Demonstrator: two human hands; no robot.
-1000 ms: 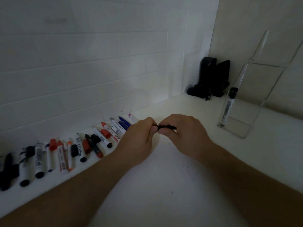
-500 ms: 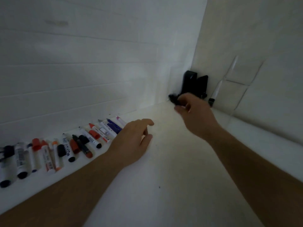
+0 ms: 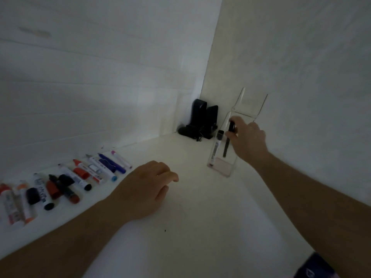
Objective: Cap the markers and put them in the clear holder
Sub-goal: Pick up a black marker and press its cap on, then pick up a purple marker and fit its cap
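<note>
The thin black marker [image 3: 226,144] now stands inside the clear holder [image 3: 221,169], and its cap looks to be on. A second ago both hands held it together in front of the person, low over the worktop. Half a second ago the right hand was carrying it toward the corner. Now the right hand [image 3: 248,141] is at the holder, and its fingers [image 3: 232,135] are curled round the top of the marker, still pinching it. The marker's bottom end looks a little above the holder floor, so it seems not quite dropped yet. I think this marker is nearly done and only needs letting go.

The holder is tall and see-through and stands on the white worktop [image 3: 200,227] near the right wall. Two things are in it: the thin black marker and a white marker with a black cap [image 3: 217,147], just beside it on the left and leaning a bit.

The left hand [image 3: 144,189] has let go and come away from the marker. It sits low over the worktop with loose fingers, holding nothing.

Many more markers and loose caps [image 3: 66,183] lie in a row along the left wall, so most of the job is left. A black thing [image 3: 200,119] sits in the far corner.
</note>
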